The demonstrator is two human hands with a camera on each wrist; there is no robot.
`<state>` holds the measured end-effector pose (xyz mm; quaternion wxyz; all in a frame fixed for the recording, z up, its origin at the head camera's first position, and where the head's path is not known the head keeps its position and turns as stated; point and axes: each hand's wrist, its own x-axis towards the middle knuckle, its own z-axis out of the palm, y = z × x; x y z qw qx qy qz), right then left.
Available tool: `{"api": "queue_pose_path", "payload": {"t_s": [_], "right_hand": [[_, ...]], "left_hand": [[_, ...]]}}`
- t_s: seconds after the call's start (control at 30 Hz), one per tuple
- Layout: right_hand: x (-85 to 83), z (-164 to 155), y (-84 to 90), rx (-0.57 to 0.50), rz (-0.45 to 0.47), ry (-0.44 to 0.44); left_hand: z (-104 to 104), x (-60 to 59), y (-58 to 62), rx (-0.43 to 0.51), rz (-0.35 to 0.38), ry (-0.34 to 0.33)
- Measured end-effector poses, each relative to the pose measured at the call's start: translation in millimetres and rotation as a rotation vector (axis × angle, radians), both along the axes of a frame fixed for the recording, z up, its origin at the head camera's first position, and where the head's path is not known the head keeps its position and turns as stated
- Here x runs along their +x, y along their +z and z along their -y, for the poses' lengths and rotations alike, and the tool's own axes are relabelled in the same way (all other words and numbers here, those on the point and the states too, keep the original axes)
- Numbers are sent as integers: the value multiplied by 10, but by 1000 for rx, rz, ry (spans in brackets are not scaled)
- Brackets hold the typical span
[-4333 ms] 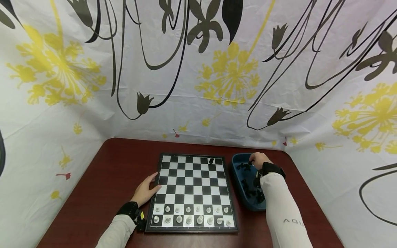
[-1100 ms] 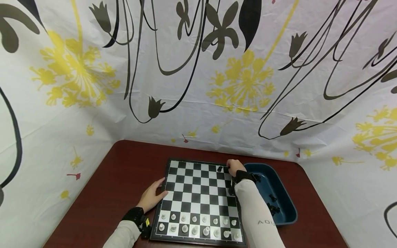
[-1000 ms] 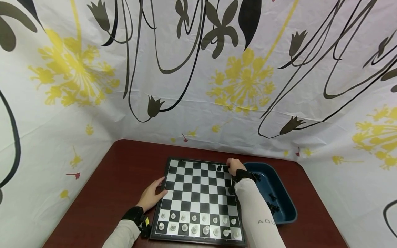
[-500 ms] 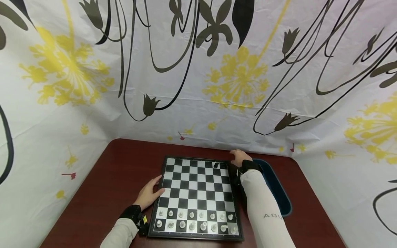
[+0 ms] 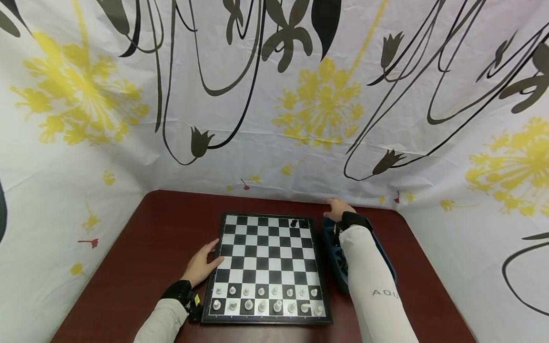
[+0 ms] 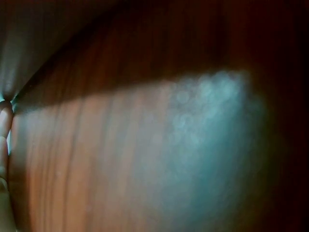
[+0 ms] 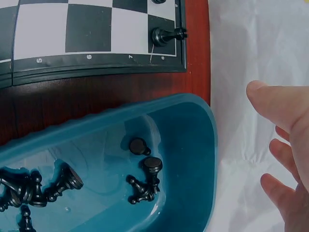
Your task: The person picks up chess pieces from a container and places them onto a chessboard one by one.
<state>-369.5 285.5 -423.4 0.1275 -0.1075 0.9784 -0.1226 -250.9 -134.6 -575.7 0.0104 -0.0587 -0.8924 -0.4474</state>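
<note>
My left hand [image 5: 200, 267] rests against the left edge of the chessboard [image 5: 266, 321], its thumb on the rim and fingers loosely extended. In the left wrist view only blurred fingers [image 6: 4, 145] show at the edge. My right hand [image 5: 339, 209] is over the far end of the blue tray [image 5: 344, 281], holding nothing, with fingers spread in the right wrist view. A black rook [image 7: 166, 36] stands on the corner square, with another black chess piece [image 5: 293, 223] beside it. Several black pieces [image 7: 143, 187] lie in the tray.
White chess pieces [image 5: 261, 307] fill the two near rows of the board; one at the near right seems to lean or lie. The dark red table [image 5: 180, 214] meets a patterned white cloth [image 5: 257, 157] behind and at the sides.
My right hand went from the tray to the board's far right corner, let go of a black rook there, then moved back right over the tray. My left hand stays at the board's edge.
</note>
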Motion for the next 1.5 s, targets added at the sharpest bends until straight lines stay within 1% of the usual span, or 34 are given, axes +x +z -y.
{"api": "queue_pose_path", "payload": {"t_s": [0.1, 0.23, 0.33, 0.47, 0.53, 0.73, 1.0, 1.23, 1.5], "right_hand": [[21, -18, 42, -10, 9, 11], [59, -123, 53, -13, 9, 20], [87, -234, 36, -20, -6, 25], [129, -368, -4, -2, -15, 31], [161, -414, -7, 2, -8, 21], [262, -506, 16, -5, 39, -46], [346, -615, -22, -7, 41, -79], [465, -664, -121, -22, 54, -94], [612, -726, -353, -38, 76, -74]], "left_hand": [[10, -2, -7, -8, 9, 5], [16, -3, -30, -10, 15, 4], [13, -8, -37, -8, 7, 2], [12, -12, -32, -11, 8, -1], [17, -11, -28, -14, 10, -4], [28, -5, -8, -9, 13, -9], [54, -11, -64, -14, 11, -5], [33, -21, -56, -26, -1, -3], [6, -28, -38, -22, 8, -13]]}}
